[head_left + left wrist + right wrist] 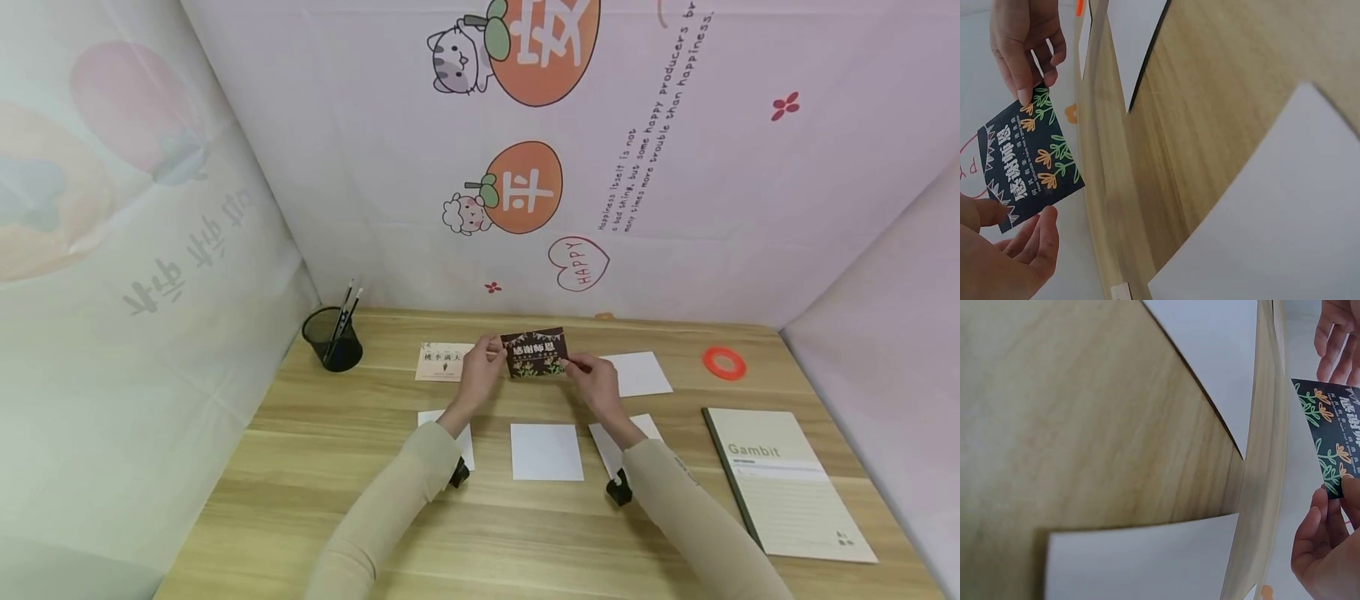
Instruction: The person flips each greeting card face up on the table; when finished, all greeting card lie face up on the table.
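Note:
A dark greeting card (536, 353) with white lettering and painted flowers is held up between both hands over the back of the desk. My left hand (482, 371) pinches its left edge, thumb on the printed face in the left wrist view. At the opposite side, my right hand (597, 385) grips the card's flowered lower corner between thumb and fingers. Partly behind the left hand lies a cream printed card (438, 363). A white card (642, 373) lies just right of the right hand. Each forearm partly covers another white card below.
A middle white card (547, 452) lies in front. A black mesh pen cup (342, 353) with pencils stands back left. On the right are an orange-red tape ring (724, 363) and a notebook (791, 483). Printed cloth walls (375, 167) rise behind and beside the desk.

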`<state>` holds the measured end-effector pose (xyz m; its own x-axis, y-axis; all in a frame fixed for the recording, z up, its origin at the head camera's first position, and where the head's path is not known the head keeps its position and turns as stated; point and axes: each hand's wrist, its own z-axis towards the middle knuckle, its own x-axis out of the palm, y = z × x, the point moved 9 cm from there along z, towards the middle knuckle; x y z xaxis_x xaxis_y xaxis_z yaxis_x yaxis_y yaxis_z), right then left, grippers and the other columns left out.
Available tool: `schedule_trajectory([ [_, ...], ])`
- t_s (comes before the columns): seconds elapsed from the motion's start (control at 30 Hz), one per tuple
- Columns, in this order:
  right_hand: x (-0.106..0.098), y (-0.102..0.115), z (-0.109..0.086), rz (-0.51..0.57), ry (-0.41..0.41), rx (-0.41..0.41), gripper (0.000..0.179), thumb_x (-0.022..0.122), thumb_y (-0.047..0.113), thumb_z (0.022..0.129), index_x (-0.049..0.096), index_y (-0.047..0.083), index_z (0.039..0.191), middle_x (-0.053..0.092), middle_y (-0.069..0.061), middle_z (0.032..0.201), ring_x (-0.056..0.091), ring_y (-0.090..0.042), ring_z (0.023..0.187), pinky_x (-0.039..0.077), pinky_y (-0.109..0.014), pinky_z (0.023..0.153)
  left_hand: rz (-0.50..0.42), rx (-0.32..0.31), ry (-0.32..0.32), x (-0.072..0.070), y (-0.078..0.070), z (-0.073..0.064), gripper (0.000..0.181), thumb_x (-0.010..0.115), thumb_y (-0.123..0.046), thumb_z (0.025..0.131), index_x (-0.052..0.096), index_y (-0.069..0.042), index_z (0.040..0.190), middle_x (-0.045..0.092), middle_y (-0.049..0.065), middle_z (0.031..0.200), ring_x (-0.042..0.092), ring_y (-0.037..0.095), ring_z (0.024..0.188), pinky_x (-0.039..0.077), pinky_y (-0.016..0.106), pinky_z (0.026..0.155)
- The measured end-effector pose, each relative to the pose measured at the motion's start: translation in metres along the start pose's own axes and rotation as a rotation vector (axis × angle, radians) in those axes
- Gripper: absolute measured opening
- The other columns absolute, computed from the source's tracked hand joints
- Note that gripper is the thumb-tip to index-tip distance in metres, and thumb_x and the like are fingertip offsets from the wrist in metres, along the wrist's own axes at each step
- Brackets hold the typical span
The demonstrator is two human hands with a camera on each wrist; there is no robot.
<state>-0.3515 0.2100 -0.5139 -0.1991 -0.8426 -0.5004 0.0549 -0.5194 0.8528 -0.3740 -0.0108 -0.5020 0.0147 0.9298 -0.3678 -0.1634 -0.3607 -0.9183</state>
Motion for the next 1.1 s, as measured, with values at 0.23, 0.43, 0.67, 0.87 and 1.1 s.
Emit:
schedule_trajectory([
  [0.23, 0.001, -0.005, 0.000, 0.030, -0.002, 0.053, 0.027, 0.066, 0.018, 0.093, 0.069, -0.001, 0.111, 0.070, -0.017, 0.097, 0.064, -0.026, 0.083, 0.048, -0.020, 0.059, 0.041, -0.019, 0.064, 0.011, 0.006, -0.004, 0.044, 0.056, -0.007, 0.095, 0.046, 0.006, 0.136, 0.063, 0.017, 0.116, 0.065, 0.027, 0.100, 0.054, 0.031, 0.083],
  [0.43, 0.002, -0.005, 0.000, 0.058, -0.005, 0.080, 0.029, 0.065, 0.020, 0.093, 0.068, 0.000, 0.113, 0.070, -0.018, 0.097, 0.066, -0.028, 0.086, 0.048, -0.021, 0.061, 0.064, -0.029, 0.083, 0.014, 0.006, -0.007, 0.044, 0.056, -0.004, 0.093, 0.047, 0.008, 0.135, 0.063, 0.017, 0.115, 0.064, 0.027, 0.100, 0.054, 0.031, 0.083],
  [0.67, 0.001, -0.004, -0.002, 0.052, -0.020, 0.080, 0.028, 0.065, 0.020, 0.093, 0.068, 0.000, 0.113, 0.069, -0.017, 0.101, 0.064, -0.024, 0.085, 0.049, -0.021, 0.062, 0.076, -0.036, 0.087, 0.016, 0.006, -0.009, 0.042, 0.057, 0.001, 0.091, 0.051, 0.009, 0.131, 0.064, 0.019, 0.112, 0.064, 0.028, 0.099, 0.055, 0.031, 0.082],
  [0.87, 0.001, 0.002, -0.001, 0.016, -0.050, 0.011, 0.029, 0.066, 0.012, 0.092, 0.064, -0.001, 0.117, 0.069, -0.016, 0.089, 0.061, -0.020, 0.073, 0.046, -0.020, 0.057, 0.065, -0.040, 0.087, 0.016, 0.008, -0.008, 0.042, 0.061, 0.003, 0.088, 0.053, 0.010, 0.129, 0.066, 0.016, 0.102, 0.064, 0.026, 0.092, 0.055, 0.026, 0.075],
  [1.1, 0.006, 0.009, -0.002, -0.016, -0.014, -0.015, 0.037, 0.066, 0.011, 0.092, 0.058, 0.000, 0.126, 0.069, -0.016, 0.089, 0.063, -0.022, 0.074, 0.048, -0.022, 0.058, 0.013, -0.080, 0.049, 0.014, 0.013, -0.006, 0.045, 0.066, 0.007, 0.084, 0.055, 0.009, 0.127, 0.066, 0.013, 0.087, 0.061, 0.017, 0.075, 0.053, 0.023, 0.067],
])
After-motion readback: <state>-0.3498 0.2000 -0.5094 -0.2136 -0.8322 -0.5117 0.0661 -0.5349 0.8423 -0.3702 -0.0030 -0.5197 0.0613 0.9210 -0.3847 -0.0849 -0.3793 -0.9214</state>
